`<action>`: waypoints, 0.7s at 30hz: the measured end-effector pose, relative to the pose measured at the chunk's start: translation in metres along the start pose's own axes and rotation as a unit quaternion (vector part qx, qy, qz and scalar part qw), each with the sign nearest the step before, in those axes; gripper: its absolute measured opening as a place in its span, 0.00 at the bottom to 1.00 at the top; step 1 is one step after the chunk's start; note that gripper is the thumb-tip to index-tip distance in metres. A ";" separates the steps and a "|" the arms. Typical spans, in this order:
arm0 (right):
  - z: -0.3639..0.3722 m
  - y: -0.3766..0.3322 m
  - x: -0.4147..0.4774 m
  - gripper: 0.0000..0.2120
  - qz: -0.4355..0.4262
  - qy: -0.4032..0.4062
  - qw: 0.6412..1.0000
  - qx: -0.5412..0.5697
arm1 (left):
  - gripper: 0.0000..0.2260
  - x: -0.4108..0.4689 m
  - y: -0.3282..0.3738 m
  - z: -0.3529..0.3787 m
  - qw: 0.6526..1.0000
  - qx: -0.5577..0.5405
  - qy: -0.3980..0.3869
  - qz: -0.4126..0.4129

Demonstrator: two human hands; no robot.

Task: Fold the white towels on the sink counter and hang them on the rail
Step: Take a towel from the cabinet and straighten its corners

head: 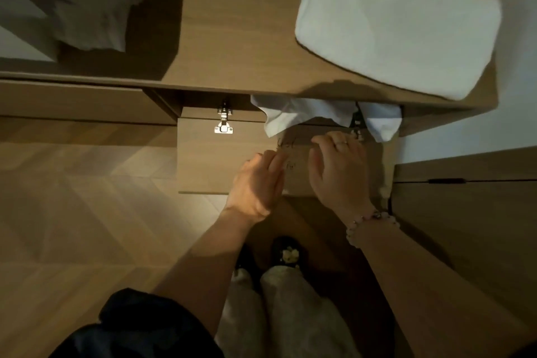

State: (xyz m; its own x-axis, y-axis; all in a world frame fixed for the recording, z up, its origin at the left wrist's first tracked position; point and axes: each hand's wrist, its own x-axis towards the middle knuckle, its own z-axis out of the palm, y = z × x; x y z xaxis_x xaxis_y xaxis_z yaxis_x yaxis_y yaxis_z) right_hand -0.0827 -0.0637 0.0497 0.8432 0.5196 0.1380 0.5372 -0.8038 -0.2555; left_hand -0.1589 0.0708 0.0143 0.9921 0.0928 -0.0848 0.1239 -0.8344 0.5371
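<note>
Presently: folded white cloth towel (392,26), judged soft, light, limp; lies on brown wooden desk (232,38), right end; best supported under both ends; second white towel (290,116) hangs beneath desk edge; left hand (255,183) and right hand (340,168): fingers loosely extended, holding nothing.

Hung towel (287,118) upper pt hidden under counter (232,38); scribble (286,145) on door (209,160) illegible.

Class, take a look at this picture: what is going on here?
A person stands at a wooden counter. A folded towel lies on its right end, and a crumpled cloth sits in shadow at the far left. The left hand and right hand reach over an open cabinet door below, holding nothing. White cloth hangs under the counter's edge.
</note>
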 end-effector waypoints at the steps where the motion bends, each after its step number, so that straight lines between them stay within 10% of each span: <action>1: 0.020 0.009 -0.003 0.16 0.007 -0.006 1.000 0.000 | 0.18 0.002 -0.011 0.019 1.000 0.001 -0.004 -0.007; 21: 0.322 0.149 -0.001 0.18 -0.075 0.067 0.995 -0.018 | 0.19 0.098 -0.207 0.240 0.990 0.099 0.086 0.044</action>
State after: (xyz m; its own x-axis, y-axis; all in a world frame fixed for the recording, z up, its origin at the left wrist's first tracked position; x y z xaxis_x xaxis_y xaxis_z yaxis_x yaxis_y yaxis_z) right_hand -0.0109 -0.0911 -0.2969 0.7477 0.5927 0.2996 0.6553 -0.7317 -0.1879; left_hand -0.0927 0.1217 -0.3068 0.9900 0.0910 0.1078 0.0466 -0.9322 0.3589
